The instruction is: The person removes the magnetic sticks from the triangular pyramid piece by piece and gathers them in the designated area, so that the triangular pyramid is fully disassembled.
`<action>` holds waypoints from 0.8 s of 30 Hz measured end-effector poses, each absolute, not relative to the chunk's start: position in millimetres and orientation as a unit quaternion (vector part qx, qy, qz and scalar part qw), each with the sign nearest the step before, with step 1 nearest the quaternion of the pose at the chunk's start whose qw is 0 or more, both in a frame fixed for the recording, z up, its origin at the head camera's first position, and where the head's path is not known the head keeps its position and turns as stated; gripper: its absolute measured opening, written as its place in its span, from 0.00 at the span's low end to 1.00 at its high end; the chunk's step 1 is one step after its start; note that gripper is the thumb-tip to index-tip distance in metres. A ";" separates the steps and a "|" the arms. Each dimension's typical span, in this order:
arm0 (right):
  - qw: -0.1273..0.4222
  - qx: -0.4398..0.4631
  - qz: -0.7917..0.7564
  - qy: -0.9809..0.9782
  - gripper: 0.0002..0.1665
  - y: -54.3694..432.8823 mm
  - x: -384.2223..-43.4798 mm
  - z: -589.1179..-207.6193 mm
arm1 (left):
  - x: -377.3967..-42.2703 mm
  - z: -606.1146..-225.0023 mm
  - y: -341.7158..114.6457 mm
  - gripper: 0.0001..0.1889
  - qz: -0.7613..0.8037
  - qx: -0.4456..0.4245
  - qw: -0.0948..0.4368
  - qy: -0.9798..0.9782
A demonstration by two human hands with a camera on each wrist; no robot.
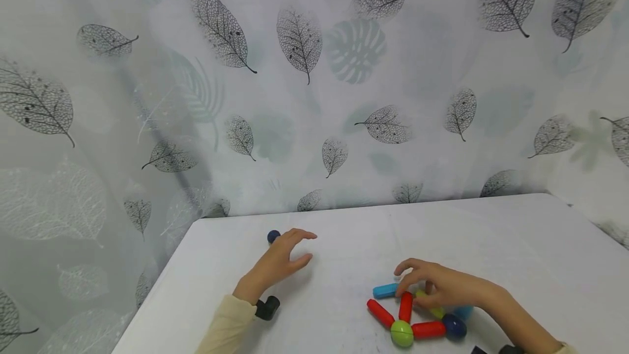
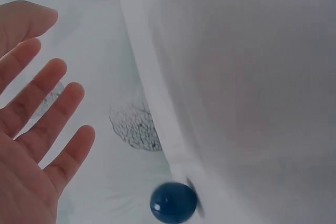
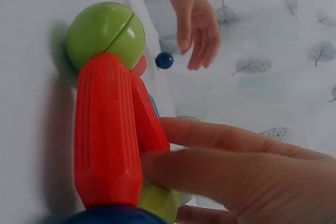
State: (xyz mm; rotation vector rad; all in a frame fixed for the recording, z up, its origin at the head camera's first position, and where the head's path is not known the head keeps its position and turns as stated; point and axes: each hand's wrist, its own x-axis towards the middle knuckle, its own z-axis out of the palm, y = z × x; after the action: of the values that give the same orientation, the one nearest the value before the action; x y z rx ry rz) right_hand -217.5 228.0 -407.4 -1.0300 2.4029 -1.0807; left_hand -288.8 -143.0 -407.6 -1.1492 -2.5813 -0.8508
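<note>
Green ball (image 1: 402, 334) at near right anchors three red rods (image 1: 380, 313), fanned outward probably because magnets hold them; right hand (image 1: 439, 286) curves over them, whether pinching I cannot tell; left hand (image 1: 278, 260), spread and holding nothing, hovers near the far-left dark blue ball (image 1: 273, 236).

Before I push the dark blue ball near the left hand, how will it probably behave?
The dark blue ball would probably roll easily, since it is round and nothing visible props it on the flat white table. It is likely stiff, as its outline looks evenly curved. Its glossy highlight suggests a smooth surface, perhaps slightly slippery.
</note>
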 end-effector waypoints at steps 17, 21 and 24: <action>0.056 -0.408 -0.337 0.847 0.17 217.3 -217.7 -421.0 | -266.0 -416.1 -105.6 0.15 -0.257 -0.470 0.016 -0.844; 0.055 -0.399 -0.335 0.852 0.16 212.6 -215.7 -419.9 | -261.8 -415.8 -99.1 0.14 -0.263 -0.453 -0.033 -0.851; 0.051 -0.402 -0.334 0.851 0.15 209.0 -214.3 -419.6 | -258.8 -415.5 -94.5 0.14 -0.271 -0.441 -0.068 -0.853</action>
State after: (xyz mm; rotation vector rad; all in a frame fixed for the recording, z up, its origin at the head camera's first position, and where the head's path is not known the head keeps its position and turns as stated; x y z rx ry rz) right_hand -214.3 209.0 -419.6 -1.2234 2.5911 -1.0154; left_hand -258.8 -94.5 -415.5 -1.4491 -2.8029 -0.8909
